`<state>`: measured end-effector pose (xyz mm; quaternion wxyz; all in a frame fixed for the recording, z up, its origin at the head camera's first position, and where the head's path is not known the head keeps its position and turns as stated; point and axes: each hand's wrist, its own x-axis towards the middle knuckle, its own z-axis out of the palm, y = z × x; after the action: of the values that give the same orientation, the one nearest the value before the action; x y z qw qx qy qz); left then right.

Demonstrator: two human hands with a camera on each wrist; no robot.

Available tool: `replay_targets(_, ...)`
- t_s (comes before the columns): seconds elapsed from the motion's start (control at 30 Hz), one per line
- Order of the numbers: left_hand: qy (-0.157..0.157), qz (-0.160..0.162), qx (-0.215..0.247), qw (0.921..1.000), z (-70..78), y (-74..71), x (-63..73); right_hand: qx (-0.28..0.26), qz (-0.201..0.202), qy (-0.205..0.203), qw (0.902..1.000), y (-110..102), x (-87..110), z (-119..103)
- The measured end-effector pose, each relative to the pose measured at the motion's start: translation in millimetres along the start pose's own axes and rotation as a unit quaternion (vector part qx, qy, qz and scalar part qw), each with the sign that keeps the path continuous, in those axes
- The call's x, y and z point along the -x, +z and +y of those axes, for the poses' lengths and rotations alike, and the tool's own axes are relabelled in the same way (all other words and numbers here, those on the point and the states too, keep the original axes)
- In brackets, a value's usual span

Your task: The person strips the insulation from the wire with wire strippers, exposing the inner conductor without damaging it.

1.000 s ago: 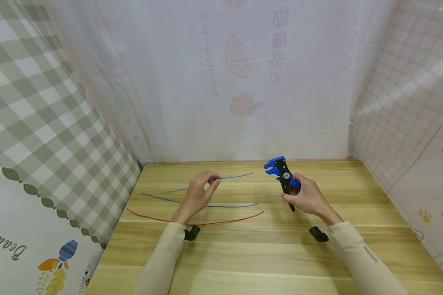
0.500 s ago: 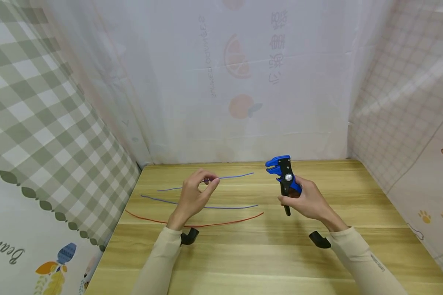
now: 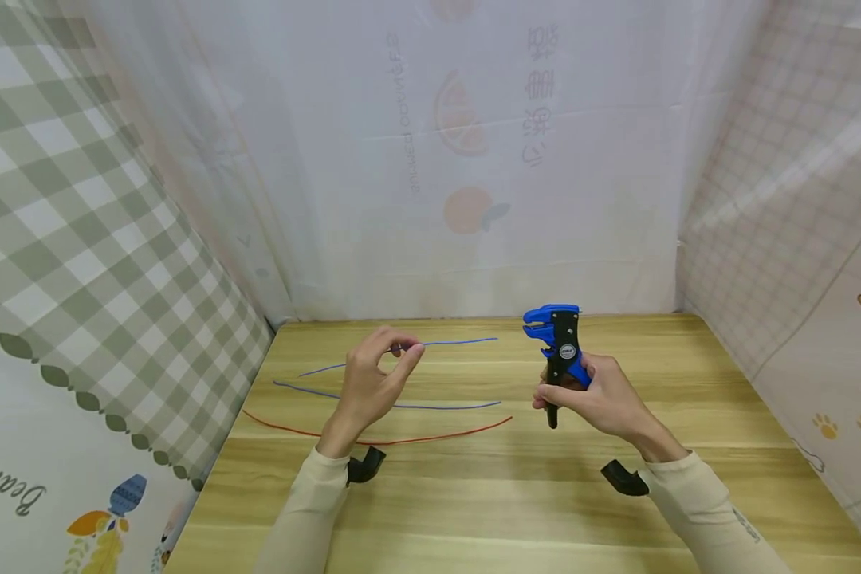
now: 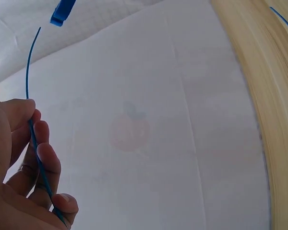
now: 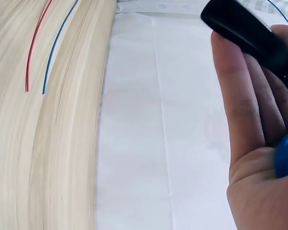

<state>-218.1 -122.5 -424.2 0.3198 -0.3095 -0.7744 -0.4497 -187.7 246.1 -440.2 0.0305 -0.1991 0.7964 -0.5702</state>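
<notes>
My left hand [image 3: 373, 379] pinches a thin blue wire [image 3: 461, 342] between thumb and fingertips. One end of it points right, and the rest trails out left behind the hand. In the left wrist view the held wire [image 4: 28, 72] runs down across the curled fingers [image 4: 49, 158]. My right hand [image 3: 595, 395] grips a blue and black wire stripper [image 3: 563, 339] by its handles, head up. Its blue jaws face left, gap showing, a short way from the wire's free end. The right wrist view shows the black handle [image 5: 245, 28] against the fingers.
A second blue wire [image 3: 445, 407] and a red wire [image 3: 430, 438] lie on the wooden table [image 3: 473, 510], partly behind the left forearm. A white printed sheet [image 3: 581, 239] hangs at the back edge; a checked cloth [image 3: 115, 239] covers the left side.
The stripper has turned more upright and shifted slightly right, its jaws now facing squarely left. My left hand has drifted a little left, still pinching the blue wire.
</notes>
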Motion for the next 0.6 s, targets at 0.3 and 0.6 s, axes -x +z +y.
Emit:
replay_targets(0.3,-0.004,0.013,0.006,0.9999,10.2,-6.2,-4.2,-0.061,-0.041,-0.059,0.9955,5,4.2,-8)
replay_targets(0.6,-0.009,0.008,0.018,0.9998,18.3,-10.3,-8.1,-0.156,-0.112,-0.084,0.9779,10,10.5,-26)
